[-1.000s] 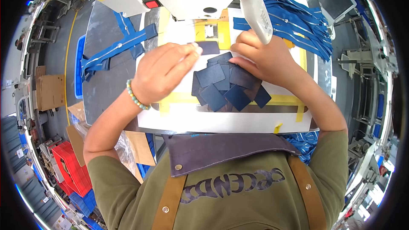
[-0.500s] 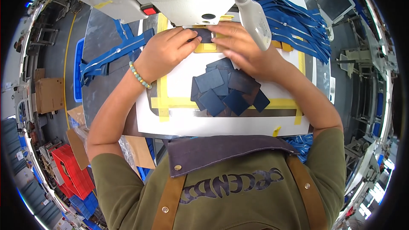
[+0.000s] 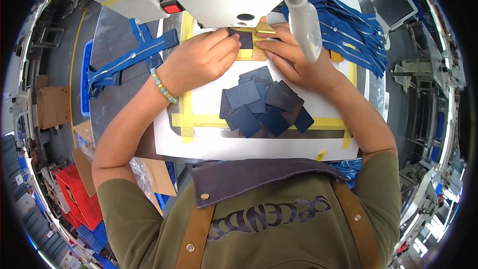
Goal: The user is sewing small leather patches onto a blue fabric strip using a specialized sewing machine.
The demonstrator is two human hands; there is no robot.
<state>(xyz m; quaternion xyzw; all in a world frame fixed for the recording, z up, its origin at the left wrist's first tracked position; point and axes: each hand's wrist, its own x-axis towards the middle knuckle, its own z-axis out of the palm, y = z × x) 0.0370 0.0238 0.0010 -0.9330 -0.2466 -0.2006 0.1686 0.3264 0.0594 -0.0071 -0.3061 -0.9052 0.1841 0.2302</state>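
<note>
Under the white sewing machine head (image 3: 229, 0), my left hand (image 3: 204, 57) has its fingertips closed on a small dark patch (image 3: 240, 39) lying on a yellow-and-tan jig (image 3: 259, 54). My right hand (image 3: 298, 60) rests at the jig's right side, fingers apart and touching it, partly behind a white hanging arm (image 3: 303, 27). Just below both hands, a loose pile of dark navy rectangular patches (image 3: 256, 102) lies on the white, yellow-taped board (image 3: 209, 147).
Blue zipper strips lie on the grey table at left (image 3: 134, 55) and in a heap at right (image 3: 338, 32). A screen (image 3: 393, 5) stands back right. A blue bin (image 3: 85, 77), cardboard boxes (image 3: 53, 104) and red crates (image 3: 79, 194) are left of the table.
Both hands have moved up toward the machine. The dark patch has gone from below the jig onto it. My right hand has left the edge of the pile.
</note>
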